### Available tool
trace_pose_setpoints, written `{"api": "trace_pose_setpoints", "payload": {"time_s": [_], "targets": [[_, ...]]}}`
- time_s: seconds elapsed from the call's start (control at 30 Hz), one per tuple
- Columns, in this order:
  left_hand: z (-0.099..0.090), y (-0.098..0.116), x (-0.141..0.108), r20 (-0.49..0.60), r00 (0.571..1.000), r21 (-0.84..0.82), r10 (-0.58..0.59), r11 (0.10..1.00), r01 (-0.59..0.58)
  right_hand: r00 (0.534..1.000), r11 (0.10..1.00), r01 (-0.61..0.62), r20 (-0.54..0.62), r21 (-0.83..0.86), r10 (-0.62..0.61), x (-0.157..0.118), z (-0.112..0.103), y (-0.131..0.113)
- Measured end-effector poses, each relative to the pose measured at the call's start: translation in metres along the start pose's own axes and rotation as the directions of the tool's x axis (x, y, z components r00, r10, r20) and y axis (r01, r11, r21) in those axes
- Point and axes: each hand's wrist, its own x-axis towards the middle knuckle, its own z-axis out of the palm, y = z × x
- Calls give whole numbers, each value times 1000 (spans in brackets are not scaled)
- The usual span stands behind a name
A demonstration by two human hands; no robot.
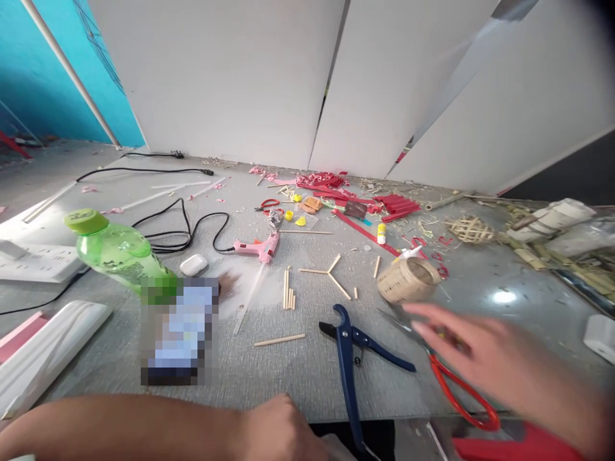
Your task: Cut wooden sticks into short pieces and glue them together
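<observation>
Along the front of the bench (278, 371), the person's blurred right hand (464, 342) hovers over red-handled scissors (490, 420), just beside a bamboo cup (401, 283); whether it grips anything, I can't tell. The left hand (283, 426) sits low, fingers hidden, its hold unclear. Blue-handled cutters (345, 362) lie between, probably for easy reach; wooden sticks (314, 271) form a Y beyond, perhaps spread to show their fit.

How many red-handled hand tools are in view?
2: large red-handled metal scissors at the right hand, and a small red-handled tool beyond the pink glue gun. More may be hidden.
</observation>
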Motion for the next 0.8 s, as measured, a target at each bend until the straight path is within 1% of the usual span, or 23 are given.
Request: {"api": "trace_pose_setpoints", "payload": {"time_s": [0.03, 0.07, 0.1, 0.13, 0.2, 0.27, 0.37, 0.47, 0.57, 0.7, 0.8], "targets": [[-2, 2, 0, 2, 1000, -4, 4, 1000, -4, 993, 998, 62, 99, -13, -61, 29, 1, 2], [-3, 4, 0, 3, 1000, -4, 10, 1000, -10, 983, 993, 110, 151, -52, -101, 57, 3, 3], [-4, 5, 0, 1, 1000, -4, 17, 1000, -17, 961, 980, 175, 232, -93, -150, 81, 7, 2], [-5, 6, 0, -5, 1000, -2, 20, 1000, -20, 919, 959, 254, 340, -123, -199, 100, 12, 0], [-4, 6, -2, -11, 1000, 21, 25, 999, -25, 888, 941, 302, 404, -151, -221, 122, 26, -9], [-1, 1, -5, 3, 1000, 71, 24, 997, -24, 872, 931, 329, 430, -160, -235, 126, 42, -18], [8, -9, -9, 53, 998, 164, 29, 986, -37, 860, 923, 355, 437, -146, -261, 116, 60, -28], [12, -16, -11, 103, 994, 227, 46, 971, -68, 858, 925, 367, 420, -96, -296, 109, 72, -30], [11, -16, -12, 145, 989, 289, 31, 955, -72, 864, 929, 367, 388, -51, -320, 109, 81, -29], [9, -12, -12, 132, 991, 317, 16, 947, -58, 876, 929, 369, 343, -25, -338, 109, 85, -29], [12, -14, -14, 104, 994, 305, 29, 950, -60, 896, 929, 370, 269, -11, -353, 98, 74, -33]]}}
